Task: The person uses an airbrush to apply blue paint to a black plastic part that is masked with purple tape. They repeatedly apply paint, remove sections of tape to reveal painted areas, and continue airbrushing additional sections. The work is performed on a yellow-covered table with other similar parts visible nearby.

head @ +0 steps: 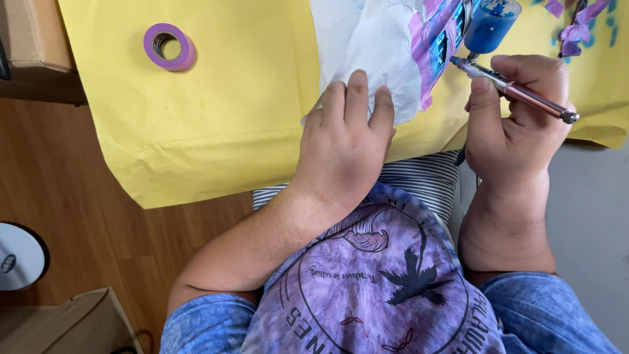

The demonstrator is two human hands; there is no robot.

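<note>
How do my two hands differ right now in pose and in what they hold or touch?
The left hand lies palm down, fingers pressing flat on the white paper towel; the right hand is curled around a metallic airbrush, gripping it like a pen. The left hand holds nothing; the right hand holds the tool, whose blue-stained cup points toward the masked piece. Both rest over the yellow paper.
</note>
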